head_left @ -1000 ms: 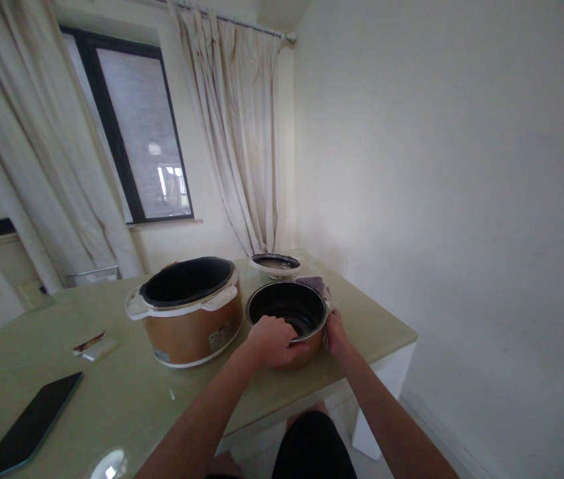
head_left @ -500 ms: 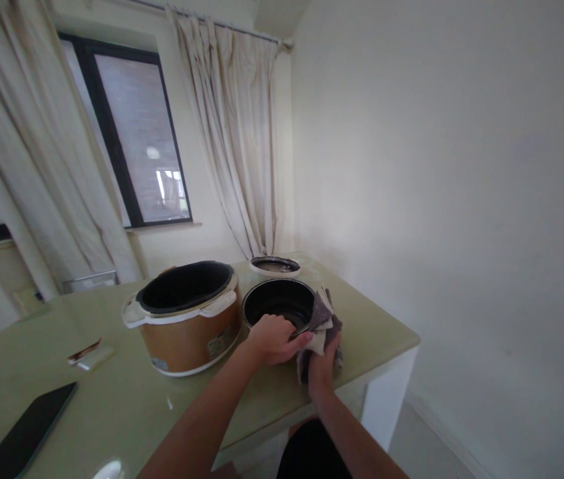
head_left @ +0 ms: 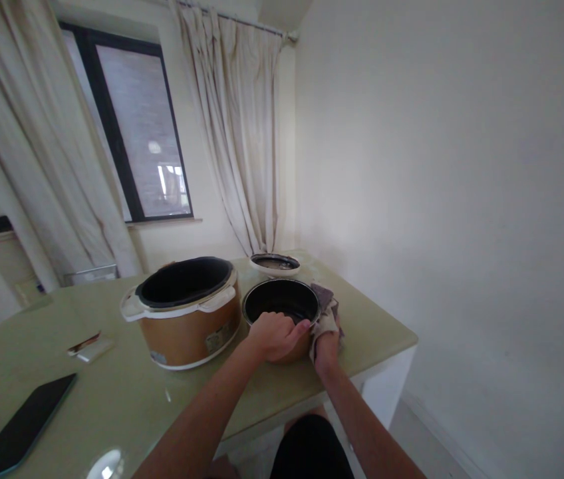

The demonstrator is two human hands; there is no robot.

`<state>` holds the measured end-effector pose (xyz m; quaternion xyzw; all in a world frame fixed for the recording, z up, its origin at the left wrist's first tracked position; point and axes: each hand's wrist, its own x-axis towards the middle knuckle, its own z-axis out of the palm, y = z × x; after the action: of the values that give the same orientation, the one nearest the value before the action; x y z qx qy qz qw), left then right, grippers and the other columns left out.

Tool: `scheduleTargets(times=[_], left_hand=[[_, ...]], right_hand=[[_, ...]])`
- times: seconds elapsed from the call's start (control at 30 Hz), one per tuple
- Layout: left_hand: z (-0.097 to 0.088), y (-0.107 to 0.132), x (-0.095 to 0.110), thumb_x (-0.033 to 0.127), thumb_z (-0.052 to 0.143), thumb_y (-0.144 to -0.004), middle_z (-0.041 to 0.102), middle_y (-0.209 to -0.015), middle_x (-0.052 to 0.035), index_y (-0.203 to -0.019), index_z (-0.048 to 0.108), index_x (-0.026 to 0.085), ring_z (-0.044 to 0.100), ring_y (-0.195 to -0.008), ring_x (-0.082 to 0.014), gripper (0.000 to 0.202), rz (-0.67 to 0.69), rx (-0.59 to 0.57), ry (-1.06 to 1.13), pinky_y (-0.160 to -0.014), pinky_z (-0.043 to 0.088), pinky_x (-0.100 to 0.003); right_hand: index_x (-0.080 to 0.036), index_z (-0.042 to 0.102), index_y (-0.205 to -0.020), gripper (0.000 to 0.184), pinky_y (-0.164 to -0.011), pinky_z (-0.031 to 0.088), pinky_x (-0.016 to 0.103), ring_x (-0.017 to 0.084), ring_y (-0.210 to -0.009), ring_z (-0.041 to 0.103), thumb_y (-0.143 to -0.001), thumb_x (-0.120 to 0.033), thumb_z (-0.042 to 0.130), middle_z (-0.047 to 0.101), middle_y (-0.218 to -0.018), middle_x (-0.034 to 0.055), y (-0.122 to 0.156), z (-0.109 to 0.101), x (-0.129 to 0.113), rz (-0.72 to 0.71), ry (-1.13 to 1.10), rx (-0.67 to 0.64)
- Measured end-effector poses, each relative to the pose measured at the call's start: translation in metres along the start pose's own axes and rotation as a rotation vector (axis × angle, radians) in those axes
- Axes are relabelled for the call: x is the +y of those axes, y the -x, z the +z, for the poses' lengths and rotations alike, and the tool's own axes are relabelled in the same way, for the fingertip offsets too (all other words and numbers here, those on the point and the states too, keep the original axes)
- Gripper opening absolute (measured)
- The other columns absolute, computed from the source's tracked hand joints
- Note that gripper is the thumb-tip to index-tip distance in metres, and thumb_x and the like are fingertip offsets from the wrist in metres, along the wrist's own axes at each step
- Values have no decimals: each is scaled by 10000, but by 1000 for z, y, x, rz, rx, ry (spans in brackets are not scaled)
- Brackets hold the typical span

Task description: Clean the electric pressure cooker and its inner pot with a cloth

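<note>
A round inner pot (head_left: 280,301) with a dark inside and a copper-coloured outside stands on the pale green table (head_left: 127,392). My left hand (head_left: 276,334) is closed over the pot's near rim. My right hand (head_left: 327,346) presses a grey-and-white cloth (head_left: 325,313) against the pot's right outer side, fingers wrapped in the cloth. To the left of the pot stands the copper-coloured cooker body (head_left: 185,310), lid off and hollow inside.
A round lid or dish (head_left: 275,264) lies behind the pot near the curtain. A dark phone (head_left: 20,427) lies at the table's near left, and a small flat packet (head_left: 87,346) beside it. The table's right edge and a white wall are close by.
My right hand has slid with the cloth along the pot's right side, from the far side toward the near side. My left hand has stayed on the rim.
</note>
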<state>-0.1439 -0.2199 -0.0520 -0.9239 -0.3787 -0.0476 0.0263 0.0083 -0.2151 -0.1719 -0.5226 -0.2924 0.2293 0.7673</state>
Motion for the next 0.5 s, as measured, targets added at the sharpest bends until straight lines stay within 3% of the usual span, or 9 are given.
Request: scheduleTargets(times=[0.1,0.23,0.37,0.5], left_hand=[[0,-5,3,649,19,-1049,796,-961,-222,-911,829,163,781,-941,-335,955,7,-34,27,-830,568,-446],[2,-15,7,746,61,-1006,793,-984,-246,-936,822,138,777,-983,-372,976,-48,-34,49,-851,565,-461],[1,-23,7,817,88,-962,782,-1084,-277,-1030,818,115,753,-1088,-404,1014,-91,-117,89,-920,555,-493],[-5,-33,6,917,89,-882,747,-1228,-294,-1160,782,86,717,-1178,-432,1117,-126,-201,209,-951,547,-498]], right_hand=[[-234,447,-1443,725,-966,529,399,266,-1118,632,-849,-613,616,643,-1267,93,52,-1,17,-16,12,156],[-226,428,-1427,625,-1118,421,535,339,-1286,507,-914,-543,596,522,-1368,165,111,15,31,-239,191,178],[-171,372,-1463,702,-1106,362,677,437,-1334,420,-928,-588,554,457,-1377,241,134,30,34,-309,308,191],[-149,345,-1482,682,-1138,353,654,438,-1366,413,-920,-479,548,408,-1437,263,142,37,36,-245,331,125]])
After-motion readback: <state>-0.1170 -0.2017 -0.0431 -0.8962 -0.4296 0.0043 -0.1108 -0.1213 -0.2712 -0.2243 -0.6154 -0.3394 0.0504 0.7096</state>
